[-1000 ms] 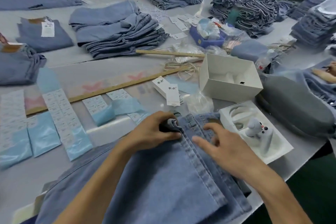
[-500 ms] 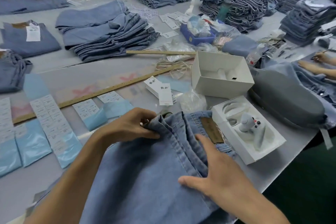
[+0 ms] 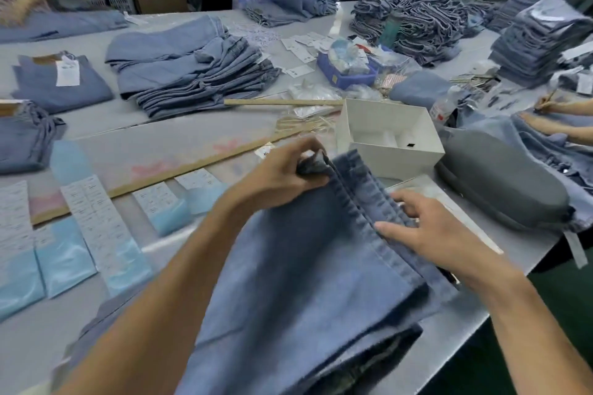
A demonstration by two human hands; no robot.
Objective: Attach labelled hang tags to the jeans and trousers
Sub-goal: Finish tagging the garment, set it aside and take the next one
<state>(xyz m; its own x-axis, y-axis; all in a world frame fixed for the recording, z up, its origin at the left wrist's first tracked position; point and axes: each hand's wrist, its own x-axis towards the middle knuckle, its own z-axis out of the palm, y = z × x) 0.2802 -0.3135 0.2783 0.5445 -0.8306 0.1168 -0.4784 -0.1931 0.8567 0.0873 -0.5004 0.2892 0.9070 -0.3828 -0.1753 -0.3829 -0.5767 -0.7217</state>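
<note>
A folded pair of light blue jeans lies in front of me on the grey table. My left hand grips the bunched top corner of the waistband. My right hand rests on the stacked waistband edges, fingers spread and slightly bent. A white hang tag shows just beyond my left hand, mostly hidden. Sheets of printed labels on light blue backing lie at the left.
An open white box and a grey zip case sit at the right. Stacks of folded jeans fill the middle and back, a long wooden ruler crosses the table. Other people work at the far side and the right edge.
The jeans have been folded over, hiding the leather patch. Both hands moved up the table; my right hand shifted from the denim surface onto the waistband edges, covering the white tray.
</note>
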